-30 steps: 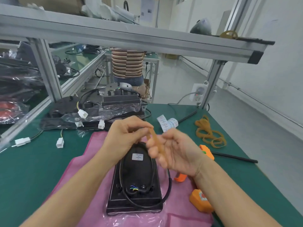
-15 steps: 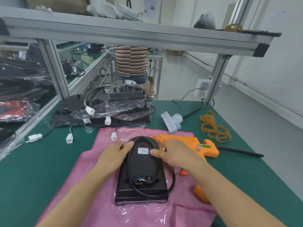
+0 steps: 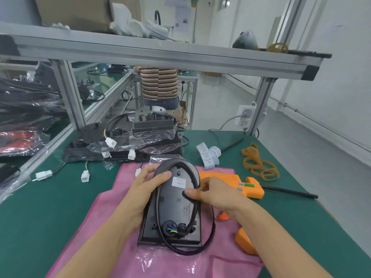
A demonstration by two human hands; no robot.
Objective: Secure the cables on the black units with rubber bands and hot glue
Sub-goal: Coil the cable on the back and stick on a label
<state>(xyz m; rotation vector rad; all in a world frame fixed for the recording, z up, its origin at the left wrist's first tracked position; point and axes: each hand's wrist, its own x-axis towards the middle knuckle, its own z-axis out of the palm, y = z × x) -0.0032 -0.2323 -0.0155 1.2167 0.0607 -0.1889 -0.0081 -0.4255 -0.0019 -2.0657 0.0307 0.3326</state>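
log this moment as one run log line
step: positioning unit | left hand: grips black unit | right hand: thumb on unit | cable: looped on unit | glue gun: idle on table

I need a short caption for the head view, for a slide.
Both hands, left hand and right hand, hold a black unit with looped cable above pink bag.

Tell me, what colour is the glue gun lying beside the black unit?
Orange; the plastic glue gun shows in the head view.

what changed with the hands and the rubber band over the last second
Both hands came down from stretching a rubber band and took hold of the black unit: left hand on its left edge, right hand on its right. The band is no longer visible. The orange glue gun stayed put.
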